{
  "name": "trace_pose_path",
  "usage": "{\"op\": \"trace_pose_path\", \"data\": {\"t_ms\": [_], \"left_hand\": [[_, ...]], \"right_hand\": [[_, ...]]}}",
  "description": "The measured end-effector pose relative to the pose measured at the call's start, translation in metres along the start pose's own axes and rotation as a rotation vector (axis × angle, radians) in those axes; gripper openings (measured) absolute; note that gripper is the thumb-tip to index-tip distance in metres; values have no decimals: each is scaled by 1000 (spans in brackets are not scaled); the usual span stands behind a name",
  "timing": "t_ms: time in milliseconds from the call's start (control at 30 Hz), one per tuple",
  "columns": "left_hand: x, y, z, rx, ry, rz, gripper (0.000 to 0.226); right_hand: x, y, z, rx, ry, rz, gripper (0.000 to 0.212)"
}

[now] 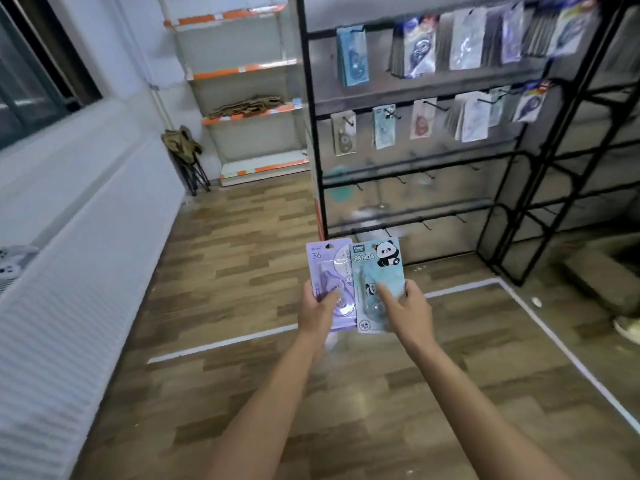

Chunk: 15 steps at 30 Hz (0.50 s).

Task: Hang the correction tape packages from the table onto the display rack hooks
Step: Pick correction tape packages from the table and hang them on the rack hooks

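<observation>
1. Head view, hands: both arms reach forward at centre frame, above the wood floor.
2. Left hand: fingers curled round the lower left edge of the purple pack, thumb pressed on its front face. The pack is held upright.
3. Right hand: thumb and index finger pinch the lower part of the panda pack, which is blue and printed "PANDA". The pack is held upright.
4. Pack relation: the two packs sit side by side, purple on the left, panda on the right. The panda pack's left edge overlaps the purple pack's right edge.
5. Rack: black metal frame, far right, well apart from the hands. Its two upper rows carry hung packs on hooks. The lower rows show bare hooks.
6. Surroundings: white shelves with orange strips stand far left of the rack. A folded chair leans just beside them. A white line runs across the floor below the hands.
</observation>
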State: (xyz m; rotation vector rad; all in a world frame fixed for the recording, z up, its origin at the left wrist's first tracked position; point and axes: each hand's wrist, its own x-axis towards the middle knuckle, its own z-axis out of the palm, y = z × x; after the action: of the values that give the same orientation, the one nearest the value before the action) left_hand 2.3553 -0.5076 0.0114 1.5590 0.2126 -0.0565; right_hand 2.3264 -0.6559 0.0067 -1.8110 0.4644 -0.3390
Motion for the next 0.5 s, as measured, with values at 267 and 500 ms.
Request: {"op": "trace_pose_path", "data": {"t_ms": [267, 500], "left_hand": [[94, 18, 135, 67, -161, 8, 20], [189, 42, 241, 119, -267, 71, 10]], "right_hand": [[130, 16, -60, -109, 132, 51, 28], [256, 21, -96, -64, 213, 100, 43]]}}
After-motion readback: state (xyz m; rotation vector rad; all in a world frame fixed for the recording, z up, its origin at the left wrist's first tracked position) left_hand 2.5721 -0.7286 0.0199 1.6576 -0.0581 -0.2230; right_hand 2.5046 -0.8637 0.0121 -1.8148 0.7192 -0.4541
